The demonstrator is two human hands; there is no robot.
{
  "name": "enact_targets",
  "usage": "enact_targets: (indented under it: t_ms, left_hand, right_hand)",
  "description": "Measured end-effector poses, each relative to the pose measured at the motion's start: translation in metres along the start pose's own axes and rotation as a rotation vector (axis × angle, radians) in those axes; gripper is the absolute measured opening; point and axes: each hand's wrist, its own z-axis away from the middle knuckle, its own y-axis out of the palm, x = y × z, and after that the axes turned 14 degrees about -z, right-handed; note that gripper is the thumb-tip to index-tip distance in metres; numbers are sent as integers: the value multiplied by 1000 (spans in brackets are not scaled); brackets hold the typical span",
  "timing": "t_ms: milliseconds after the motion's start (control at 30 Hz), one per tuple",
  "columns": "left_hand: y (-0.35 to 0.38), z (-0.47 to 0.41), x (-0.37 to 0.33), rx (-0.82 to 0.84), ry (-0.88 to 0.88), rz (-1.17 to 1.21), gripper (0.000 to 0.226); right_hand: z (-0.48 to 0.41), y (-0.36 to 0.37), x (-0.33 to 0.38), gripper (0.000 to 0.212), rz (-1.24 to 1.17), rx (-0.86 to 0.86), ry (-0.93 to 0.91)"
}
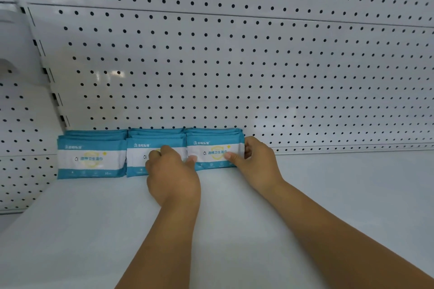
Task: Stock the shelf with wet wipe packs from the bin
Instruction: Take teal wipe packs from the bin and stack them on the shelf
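Three upright rows of blue-and-white wet wipe packs stand at the back of the white shelf [234, 206], against the pegboard. The left row [91, 159] stands untouched. My left hand [172, 171] covers the front of the middle row [138, 155], its thumb touching the left edge of the right row's front pack [213, 151]. My right hand [254, 159] holds that pack's right end, thumb on the front and fingers curled behind it. The bin is out of view.
A white pegboard back wall [234, 65] rises behind the packs. A pegboard side panel [21, 136] closes the shelf on the left. Bare shelf runs to the right of the packs and toward me.
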Motion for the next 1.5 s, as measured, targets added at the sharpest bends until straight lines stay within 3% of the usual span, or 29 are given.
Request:
enact_targets:
  t_ms: [267, 533, 900, 1100, 1500]
  left_hand:
    - [-3, 5, -3, -17, 48, 79, 33]
    - [-2, 18, -15, -68, 386, 262, 21]
    - [-13, 69, -40, 129, 800, 290, 33]
    - [-27, 131, -77, 268, 1081, 182, 51]
    - [-39, 271, -151, 465, 1198, 443, 45]
  right_hand:
    - [9, -8, 4, 35, 38, 27, 7]
    - [20, -63, 18, 52, 197, 122, 24]
    - [92, -164, 32, 60, 402, 91, 53]
    - [141, -226, 32, 65, 521, 40, 127]
    - [243, -372, 22, 55, 628, -190, 284]
